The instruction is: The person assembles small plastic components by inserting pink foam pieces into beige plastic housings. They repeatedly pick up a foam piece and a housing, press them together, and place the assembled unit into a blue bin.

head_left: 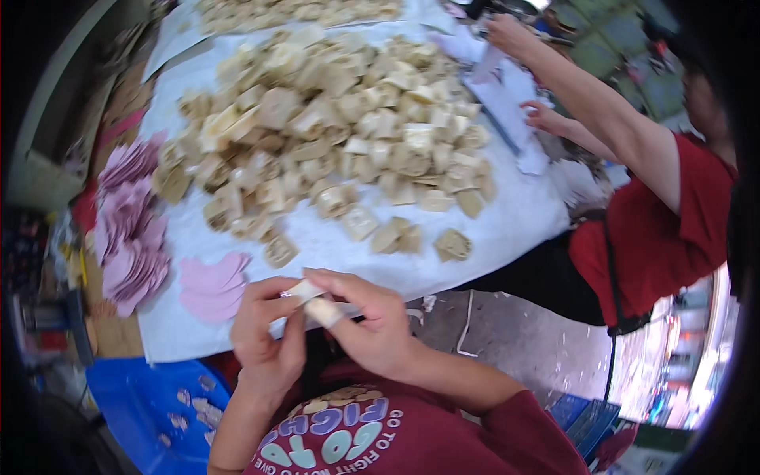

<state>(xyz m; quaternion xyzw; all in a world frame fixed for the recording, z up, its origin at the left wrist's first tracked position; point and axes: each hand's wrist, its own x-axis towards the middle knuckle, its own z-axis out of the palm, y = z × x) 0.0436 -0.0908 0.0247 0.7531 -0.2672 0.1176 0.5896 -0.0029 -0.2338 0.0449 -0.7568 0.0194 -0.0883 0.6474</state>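
Observation:
My left hand (267,324) and my right hand (372,321) meet at the near edge of the table. Between their fingertips they pinch a small cream-coloured piece (304,291), too small to tell its kind. A pale wrap (323,312) covers a digit of my right hand. Just left of my hands, flat pink cut-out pieces (212,286) lie fanned on the white table cover (332,265). Beyond them rises a large heap of beige, folded-looking pieces (317,119), with a few loose ones (453,245) nearer me.
Stacks of pink pieces (131,229) run along the table's left side. Below it a blue tub (131,404) holds small pale scraps. On the right a co-worker in a red shirt (649,245) handles pale pink material (487,67). Another beige heap (293,12) lies at the far end.

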